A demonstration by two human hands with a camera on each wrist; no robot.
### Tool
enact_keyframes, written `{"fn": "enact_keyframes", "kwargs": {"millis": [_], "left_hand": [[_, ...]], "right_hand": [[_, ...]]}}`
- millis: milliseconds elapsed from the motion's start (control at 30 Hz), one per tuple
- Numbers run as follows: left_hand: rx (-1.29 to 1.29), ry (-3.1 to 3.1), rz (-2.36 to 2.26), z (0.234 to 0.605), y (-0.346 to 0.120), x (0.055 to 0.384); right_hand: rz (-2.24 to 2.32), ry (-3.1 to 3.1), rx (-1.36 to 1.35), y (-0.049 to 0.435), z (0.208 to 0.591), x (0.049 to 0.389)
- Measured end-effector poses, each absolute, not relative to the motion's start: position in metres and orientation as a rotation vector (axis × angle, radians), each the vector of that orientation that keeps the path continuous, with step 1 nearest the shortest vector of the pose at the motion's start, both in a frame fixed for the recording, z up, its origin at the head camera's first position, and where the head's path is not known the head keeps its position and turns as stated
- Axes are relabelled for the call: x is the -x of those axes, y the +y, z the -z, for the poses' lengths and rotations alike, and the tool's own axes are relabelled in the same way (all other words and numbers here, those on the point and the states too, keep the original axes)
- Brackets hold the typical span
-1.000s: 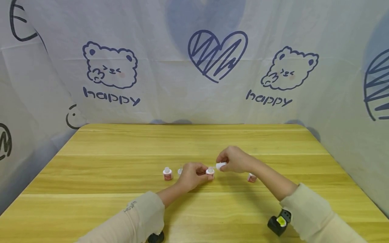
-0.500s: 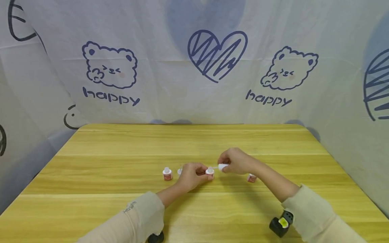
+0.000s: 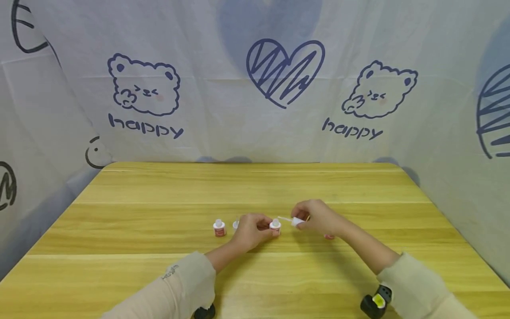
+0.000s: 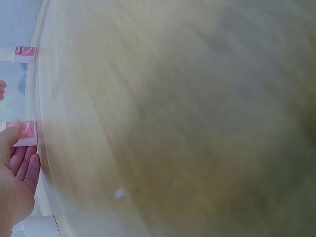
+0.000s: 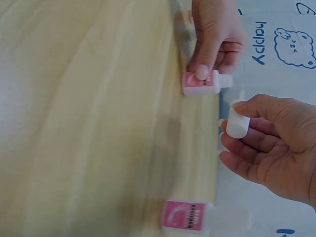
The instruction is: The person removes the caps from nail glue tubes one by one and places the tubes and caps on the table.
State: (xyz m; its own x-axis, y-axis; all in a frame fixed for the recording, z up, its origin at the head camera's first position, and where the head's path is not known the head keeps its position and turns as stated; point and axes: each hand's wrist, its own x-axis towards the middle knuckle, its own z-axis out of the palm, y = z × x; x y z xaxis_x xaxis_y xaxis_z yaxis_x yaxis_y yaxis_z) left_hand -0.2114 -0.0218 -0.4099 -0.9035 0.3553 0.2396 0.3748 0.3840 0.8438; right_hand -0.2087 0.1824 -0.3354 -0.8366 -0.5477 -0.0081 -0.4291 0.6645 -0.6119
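In the head view, my left hand [image 3: 250,230] grips a small white bottle [image 3: 275,226] with a pink label, thumb pressed on the label. The bottle stands upright on the table, its narrow neck uncapped. My right hand [image 3: 318,217] pinches a white cap [image 3: 297,221] between thumb and fingers. A thin pale stem [image 3: 284,218] sticks out of the cap, angled toward the bottle's neck and apart from it. The right wrist view shows the cap [image 5: 238,123] beyond the bottle [image 5: 201,89], the thumb [image 5: 247,106] on its end.
Left of my left hand stands another uncapped bottle [image 3: 219,229]. A white cap [image 3: 235,225] with its stem up is partly hidden behind that hand. A third bottle [image 5: 183,216], pink-labelled, stands at the right, mostly covered by my right hand in the head view. A printed cloth [image 3: 223,110] hangs behind the table.
My right hand has drawn the cap to the right, away from the bottle, and more of the stem shows. My left hand and its bottle have stayed in place.
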Motion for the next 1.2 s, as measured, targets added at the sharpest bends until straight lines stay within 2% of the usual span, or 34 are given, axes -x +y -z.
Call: {"fn": "enact_keyframes", "kwargs": {"millis": [1200], "left_hand": [[0.697,-2.603,1.551,0.410,-0.022,0.210]], "right_hand": [[1.506,2.796,0.481,0.176,0.399,0.197]]}}
